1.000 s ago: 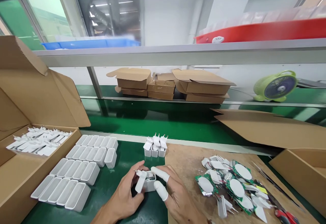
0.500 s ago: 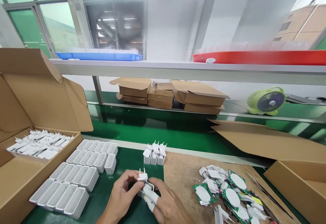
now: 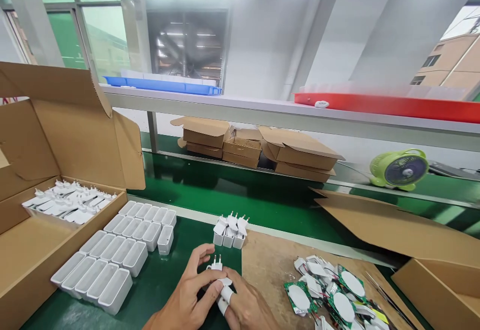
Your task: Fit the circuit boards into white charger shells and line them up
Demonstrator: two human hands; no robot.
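L hand (image 3: 193, 295) & R hand (image 3: 249, 304): fingers of both pinching white plug (image 3: 216, 266) btwn them, prongs up, lower part hidden. White covers (image 3: 226, 294) on 2 R fingers. Just fwd of fingers: 3 small boxes (image 3: 228, 241) w/ plugs. Left of fingers: rows of open white boxes (image 3: 115, 291) on table (image 3: 187, 240). Right: pile of circuit boards (image 3: 343, 306).

The held plug (image 3: 216, 266) looks like smooth plastic; the carton (image 3: 80, 140) is matt cardboard, the green surface (image 3: 188, 231) glossy.
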